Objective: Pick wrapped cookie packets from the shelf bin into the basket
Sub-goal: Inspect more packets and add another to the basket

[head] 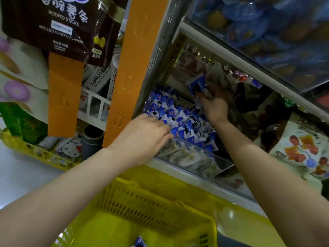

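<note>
At the bottom centre of the frame stands the yellow slatted basket [153, 198], and a blue wrapped packet [139, 242] shows at its floor by the lower edge. Both bare forearms reach up from the lower corners over the basket toward the shelf. The left hand [142, 138], mid-frame, lies palm down over the front edge of the clear-walled bin [195, 157], its fingertips dug in among the cookie packets [170, 111]; whether it grips one cannot be told. These blue and white packets fill the bin in a heap. Further in, right of centre, the right hand [216, 104] pinches a raised packet [197, 85] at its fingertips above the heap, well apart from the left hand. To the left hang two orange strips [128, 68]. At the right edge lies a pale snack bag [302, 148] with red and orange pictures. A dark potato sticks bag [58, 24] hangs at upper left, and blue-lidded tubs [258, 24] sit behind clear plastic at upper right.
</note>
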The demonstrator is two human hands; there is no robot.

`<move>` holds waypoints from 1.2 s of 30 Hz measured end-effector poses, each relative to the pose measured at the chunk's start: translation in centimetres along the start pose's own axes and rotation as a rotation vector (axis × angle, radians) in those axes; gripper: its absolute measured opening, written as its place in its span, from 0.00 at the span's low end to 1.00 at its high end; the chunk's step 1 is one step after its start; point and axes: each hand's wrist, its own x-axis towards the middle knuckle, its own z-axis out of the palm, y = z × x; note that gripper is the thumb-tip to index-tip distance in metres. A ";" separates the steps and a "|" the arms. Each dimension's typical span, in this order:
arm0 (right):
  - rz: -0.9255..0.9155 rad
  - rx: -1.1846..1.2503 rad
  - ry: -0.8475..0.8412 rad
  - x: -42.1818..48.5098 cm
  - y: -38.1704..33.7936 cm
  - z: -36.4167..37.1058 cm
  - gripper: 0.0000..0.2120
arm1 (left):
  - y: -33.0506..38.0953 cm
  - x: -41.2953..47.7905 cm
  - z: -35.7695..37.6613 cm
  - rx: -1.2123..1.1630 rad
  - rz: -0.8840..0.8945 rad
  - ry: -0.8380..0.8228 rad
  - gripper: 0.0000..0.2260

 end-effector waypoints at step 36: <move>0.052 -0.375 -0.249 6.4 3.1 2.0 0.19 | -0.4 0.2 1.9 0.051 0.028 0.193 0.15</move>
